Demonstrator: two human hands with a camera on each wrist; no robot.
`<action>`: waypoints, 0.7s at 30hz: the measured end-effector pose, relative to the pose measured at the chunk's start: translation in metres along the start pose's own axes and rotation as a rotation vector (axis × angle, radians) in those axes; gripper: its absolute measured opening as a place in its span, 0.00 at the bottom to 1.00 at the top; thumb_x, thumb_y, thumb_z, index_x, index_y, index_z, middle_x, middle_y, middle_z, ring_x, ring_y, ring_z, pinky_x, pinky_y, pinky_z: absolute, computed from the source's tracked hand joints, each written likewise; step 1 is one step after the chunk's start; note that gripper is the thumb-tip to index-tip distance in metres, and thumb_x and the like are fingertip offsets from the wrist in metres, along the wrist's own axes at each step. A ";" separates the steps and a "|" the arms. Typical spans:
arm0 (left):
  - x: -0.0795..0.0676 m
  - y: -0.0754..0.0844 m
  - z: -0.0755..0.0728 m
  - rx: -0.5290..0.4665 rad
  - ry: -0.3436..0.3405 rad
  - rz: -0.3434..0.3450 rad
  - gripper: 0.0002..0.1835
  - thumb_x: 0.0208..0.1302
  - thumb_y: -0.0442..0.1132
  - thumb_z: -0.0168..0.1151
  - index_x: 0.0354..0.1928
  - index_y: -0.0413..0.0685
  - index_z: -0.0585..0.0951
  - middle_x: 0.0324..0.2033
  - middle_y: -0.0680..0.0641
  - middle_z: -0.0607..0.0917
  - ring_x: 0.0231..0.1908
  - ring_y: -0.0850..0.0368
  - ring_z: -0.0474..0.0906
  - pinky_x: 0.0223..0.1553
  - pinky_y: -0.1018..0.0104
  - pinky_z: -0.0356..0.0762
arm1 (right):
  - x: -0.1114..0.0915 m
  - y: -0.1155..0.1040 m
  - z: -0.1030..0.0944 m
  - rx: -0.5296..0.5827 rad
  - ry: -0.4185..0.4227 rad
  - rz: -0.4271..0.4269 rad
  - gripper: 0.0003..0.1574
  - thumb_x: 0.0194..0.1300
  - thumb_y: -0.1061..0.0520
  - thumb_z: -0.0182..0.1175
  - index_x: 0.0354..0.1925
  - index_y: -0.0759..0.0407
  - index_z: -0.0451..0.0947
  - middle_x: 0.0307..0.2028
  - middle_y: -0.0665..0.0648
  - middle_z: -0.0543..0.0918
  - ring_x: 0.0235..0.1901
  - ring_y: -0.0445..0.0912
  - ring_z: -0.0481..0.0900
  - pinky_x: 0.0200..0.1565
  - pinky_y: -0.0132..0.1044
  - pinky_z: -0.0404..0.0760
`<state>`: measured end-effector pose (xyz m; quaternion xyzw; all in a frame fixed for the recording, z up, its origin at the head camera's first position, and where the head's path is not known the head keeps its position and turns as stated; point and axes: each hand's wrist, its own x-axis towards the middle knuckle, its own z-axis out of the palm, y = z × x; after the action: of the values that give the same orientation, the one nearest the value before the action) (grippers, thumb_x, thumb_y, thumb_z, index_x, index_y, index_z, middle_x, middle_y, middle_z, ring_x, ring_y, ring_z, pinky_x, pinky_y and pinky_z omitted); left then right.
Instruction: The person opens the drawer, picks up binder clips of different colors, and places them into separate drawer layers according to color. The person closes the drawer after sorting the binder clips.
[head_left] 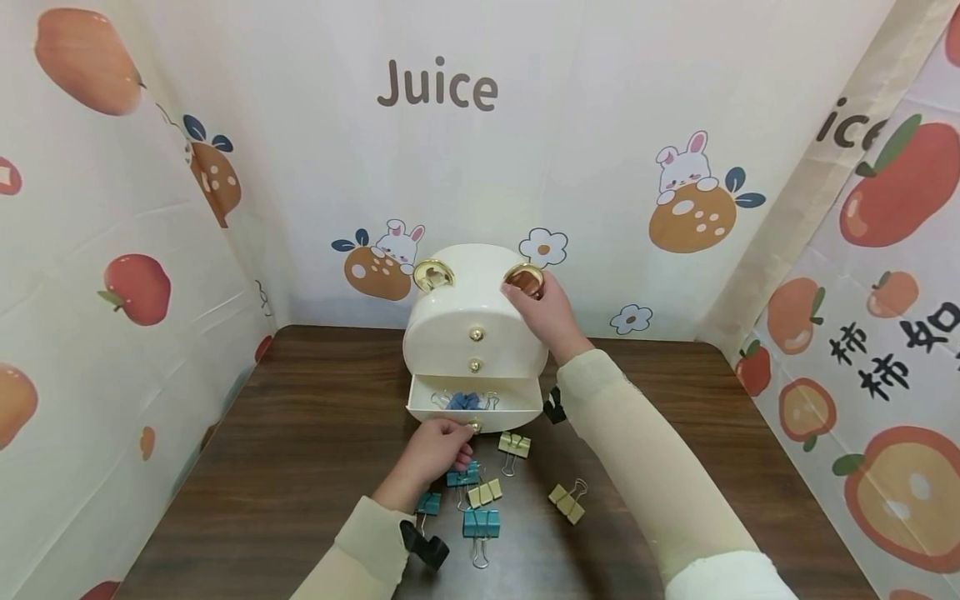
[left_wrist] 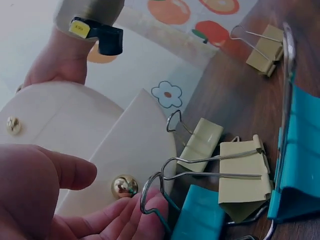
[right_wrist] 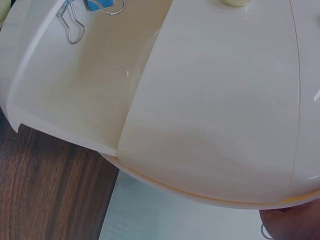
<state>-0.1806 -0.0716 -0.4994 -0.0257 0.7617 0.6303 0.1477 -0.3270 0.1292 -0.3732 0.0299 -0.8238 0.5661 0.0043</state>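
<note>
A white storage box [head_left: 480, 287] with gold ring-shaped ears stands on the table, its bottom drawer [head_left: 427, 414] pulled out. Blue binder clips [head_left: 463, 402] with silver handles lie inside that drawer. My right hand [head_left: 551, 312] grips the right gold ear [head_left: 525, 279], steadying against the box's top; only part of it shows in the right wrist view. At the drawer's gold knob [left_wrist: 124, 186], my left hand [head_left: 435, 454] has its thumb apart from the fingers, with the fingertips beside the knob's lower edge. Teal binder clips [head_left: 481, 523] lie below this hand.
Pale yellow binder clips lie on the dark wooden table [head_left: 322, 433]: one clip [head_left: 514, 444] before the drawer, another [head_left: 485, 493] among the teal ones, a third [head_left: 567, 502] further right. Printed curtains [head_left: 585, 108] hang behind and at both sides.
</note>
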 end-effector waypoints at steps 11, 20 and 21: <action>0.008 -0.004 -0.004 -0.410 -0.170 -0.180 0.21 0.81 0.37 0.49 0.60 0.22 0.69 0.41 0.33 0.83 0.40 0.45 0.88 0.47 0.53 0.85 | -0.002 -0.002 -0.001 -0.005 0.001 -0.002 0.43 0.68 0.32 0.64 0.70 0.51 0.64 0.53 0.56 0.79 0.44 0.52 0.85 0.39 0.48 0.87; 0.015 -0.010 0.001 -0.656 -0.194 -0.224 0.19 0.80 0.35 0.49 0.58 0.22 0.69 0.41 0.34 0.83 0.48 0.40 0.85 0.53 0.51 0.82 | -0.003 -0.002 0.000 0.002 -0.003 -0.003 0.44 0.67 0.31 0.64 0.70 0.50 0.64 0.53 0.56 0.79 0.43 0.53 0.86 0.39 0.49 0.87; 0.015 -0.010 0.002 -0.680 -0.196 -0.225 0.19 0.81 0.35 0.48 0.59 0.22 0.68 0.42 0.33 0.82 0.48 0.41 0.85 0.54 0.51 0.81 | -0.002 -0.002 0.000 0.001 -0.003 -0.002 0.44 0.67 0.31 0.64 0.70 0.50 0.64 0.53 0.56 0.79 0.43 0.53 0.86 0.39 0.49 0.87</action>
<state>-0.1928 -0.0696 -0.5130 -0.0964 0.4834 0.8267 0.2715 -0.3246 0.1290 -0.3715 0.0317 -0.8233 0.5667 0.0034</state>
